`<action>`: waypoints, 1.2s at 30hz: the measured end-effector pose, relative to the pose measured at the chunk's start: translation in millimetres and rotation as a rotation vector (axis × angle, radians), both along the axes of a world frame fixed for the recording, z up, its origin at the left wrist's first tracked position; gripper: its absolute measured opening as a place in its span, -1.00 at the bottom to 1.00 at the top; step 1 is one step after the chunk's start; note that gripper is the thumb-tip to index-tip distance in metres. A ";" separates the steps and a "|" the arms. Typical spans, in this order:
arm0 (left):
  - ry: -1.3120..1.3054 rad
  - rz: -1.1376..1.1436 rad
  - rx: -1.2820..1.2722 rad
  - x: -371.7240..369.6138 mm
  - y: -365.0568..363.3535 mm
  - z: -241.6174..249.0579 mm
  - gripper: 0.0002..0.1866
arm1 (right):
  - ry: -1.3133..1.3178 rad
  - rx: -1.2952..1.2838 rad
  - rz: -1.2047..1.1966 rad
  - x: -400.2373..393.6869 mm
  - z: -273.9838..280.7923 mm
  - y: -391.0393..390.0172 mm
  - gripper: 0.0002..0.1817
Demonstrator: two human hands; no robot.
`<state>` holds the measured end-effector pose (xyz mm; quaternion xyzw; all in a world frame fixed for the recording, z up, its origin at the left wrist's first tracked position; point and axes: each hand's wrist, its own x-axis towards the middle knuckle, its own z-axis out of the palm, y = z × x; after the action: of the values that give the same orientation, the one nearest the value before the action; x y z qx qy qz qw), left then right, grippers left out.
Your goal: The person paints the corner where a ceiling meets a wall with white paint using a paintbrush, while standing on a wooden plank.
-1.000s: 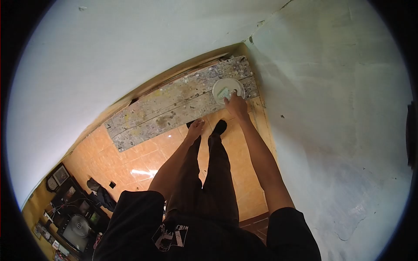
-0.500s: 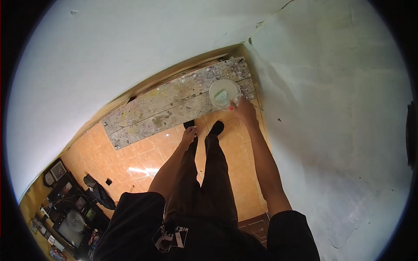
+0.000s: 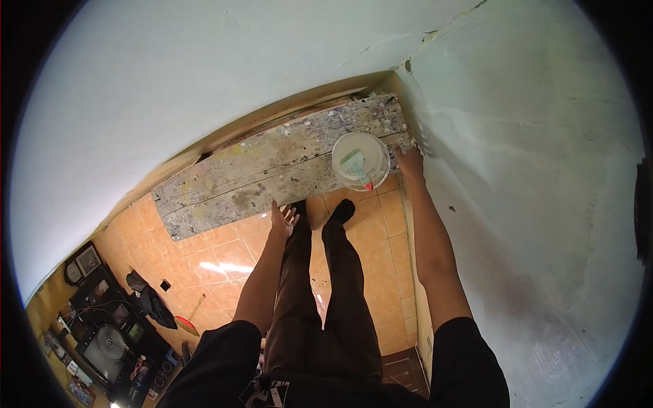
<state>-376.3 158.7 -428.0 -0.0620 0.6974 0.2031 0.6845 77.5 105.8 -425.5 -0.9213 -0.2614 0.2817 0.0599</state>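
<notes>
A paint-spattered wooden plank bench (image 3: 252, 180) stretches along the wall below me. Near its right end sits a round, whitish translucent tub (image 3: 337, 178). Inside leans a pale green, wide-headed brush-like tool (image 3: 352, 162), its red handle tip over the near rim. My right hand (image 3: 410, 163) grips the bench's right end, between the tub and the side wall, thumb on top. My left hand (image 3: 283, 219) is at the bench's front edge, fingers spread, thumb close to or touching the wood; it holds nothing.
Two pale walls meet at a cracked corner (image 3: 408, 64), hemming in the bench's right end. My feet (image 3: 342, 211) stand on orange floor tiles (image 3: 224, 238). At lower left are a fan (image 3: 112, 342), a dark cabinet, a dark bag (image 3: 155, 306) and a red-headed long-handled item (image 3: 186, 325).
My right hand has left the tub and the tool and moved right to the bench end. The tool's red tip now shows at the near rim. My left hand has opened by the front edge.
</notes>
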 end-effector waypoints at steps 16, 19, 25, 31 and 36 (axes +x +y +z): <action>-0.049 0.223 0.087 1.3 8.3 -36.1 -0.39 | 0.071 -0.234 0.076 1.3 20.0 1.9 -0.07; -0.059 0.212 0.072 0.4 9.1 -33.9 -0.40 | 0.085 -0.250 0.070 2.0 25.3 3.9 -0.06; -0.080 0.201 0.074 -2.1 8.3 -34.0 -0.39 | 0.098 -0.240 0.071 1.4 30.7 3.0 0.00; -0.071 0.173 0.044 -1.3 8.1 -31.5 -0.43 | 0.089 -0.251 0.055 2.9 24.8 -6.0 0.00; -0.062 0.188 0.017 -0.9 21.3 -36.9 -0.43 | 0.058 -0.237 0.079 4.8 7.0 -6.5 -0.02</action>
<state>-377.1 180.0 -464.9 -0.1277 0.6651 0.2702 0.6843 82.3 99.3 -418.5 -0.9023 -0.2606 0.3394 -0.0532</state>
